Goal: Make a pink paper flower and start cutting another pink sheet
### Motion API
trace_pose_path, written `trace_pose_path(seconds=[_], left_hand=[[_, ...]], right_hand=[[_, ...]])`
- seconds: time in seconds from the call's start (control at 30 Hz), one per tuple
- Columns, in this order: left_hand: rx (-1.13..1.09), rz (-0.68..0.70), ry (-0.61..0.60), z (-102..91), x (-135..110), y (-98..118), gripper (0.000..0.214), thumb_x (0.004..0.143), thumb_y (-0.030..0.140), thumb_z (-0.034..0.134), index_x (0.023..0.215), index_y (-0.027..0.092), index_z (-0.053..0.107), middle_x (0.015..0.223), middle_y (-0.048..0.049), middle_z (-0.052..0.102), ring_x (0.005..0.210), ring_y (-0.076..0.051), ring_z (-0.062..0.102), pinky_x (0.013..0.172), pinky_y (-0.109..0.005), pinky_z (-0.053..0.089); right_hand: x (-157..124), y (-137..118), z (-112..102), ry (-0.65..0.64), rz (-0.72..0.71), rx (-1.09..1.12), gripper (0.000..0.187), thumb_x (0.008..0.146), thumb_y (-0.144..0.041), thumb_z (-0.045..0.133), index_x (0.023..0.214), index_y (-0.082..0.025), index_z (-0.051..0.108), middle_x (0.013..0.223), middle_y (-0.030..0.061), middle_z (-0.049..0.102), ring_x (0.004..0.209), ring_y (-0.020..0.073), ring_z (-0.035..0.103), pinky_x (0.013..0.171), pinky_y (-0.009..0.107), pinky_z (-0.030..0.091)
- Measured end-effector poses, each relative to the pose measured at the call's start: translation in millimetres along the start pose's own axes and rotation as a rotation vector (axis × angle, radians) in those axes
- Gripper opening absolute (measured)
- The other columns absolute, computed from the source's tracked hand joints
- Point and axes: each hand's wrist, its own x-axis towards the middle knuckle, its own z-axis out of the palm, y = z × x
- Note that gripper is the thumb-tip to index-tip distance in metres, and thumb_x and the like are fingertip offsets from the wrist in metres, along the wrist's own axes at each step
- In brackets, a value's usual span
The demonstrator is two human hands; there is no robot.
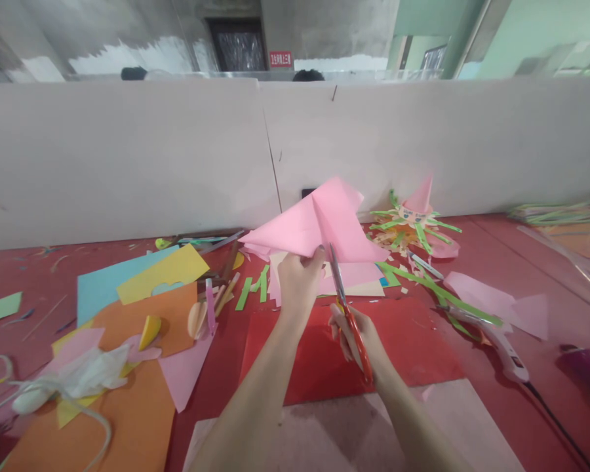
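Observation:
A large folded sheet of pink paper [324, 219] is raised above the table, its lower edge gripped between the thumb and fingers of my left hand [299, 278]. My right hand [372, 331] holds orange-handled scissors [337, 274]. Their blades point up and away, with the tips close to the paper's lower edge on the right of my left thumb. Whether the blades touch the paper I cannot tell. Beneath my hands lies a red sheet [314, 367], with a pale pink sheet [354, 436] nearer to me.
Orange card [142, 324], yellow card [164, 272] and blue card [96, 295] overlap on the left. A paper figure with a pink cone [417, 196] stands at the back right. A corded glue gun [501, 347] lies right, near green strips [442, 292]. A white partition [177, 157] spans the back.

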Motion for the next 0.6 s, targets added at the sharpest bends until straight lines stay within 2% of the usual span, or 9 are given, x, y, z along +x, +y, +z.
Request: trace_pose_path(seconds=[0.23, 0.6], left_hand=[[0.028, 0.017, -0.035, -2.0, -0.3, 4.0, 0.033, 0.071, 0.041, 0.056, 0.051, 0.015, 0.052, 0.046, -0.0012, 0.054, 0.052, -0.019, 0.061, 0.046, -0.022, 0.035], [0.006, 0.032, -0.039, -3.5, 0.0, 4.4, 0.03, 0.071, 0.04, 0.056, 0.054, 0.015, 0.056, 0.048, -0.002, 0.056, 0.053, -0.019, 0.061, 0.048, -0.023, 0.037]], right_hand=[[-0.7, -2.1, -0.2, 0.003, -0.009, 0.021, 0.045, 0.072, -0.061, 0.049, 0.06, -0.018, 0.047, 0.046, -0.0067, 0.04, 0.03, 0.0038, 0.031, 0.032, 0.019, 0.024], [-0.5, -2.3, -0.7, 0.04, -0.018, -0.023, 0.045, 0.071, -0.061, 0.051, 0.057, -0.019, 0.044, 0.044, -0.0061, 0.039, 0.03, 0.0047, 0.031, 0.032, 0.019, 0.025]])
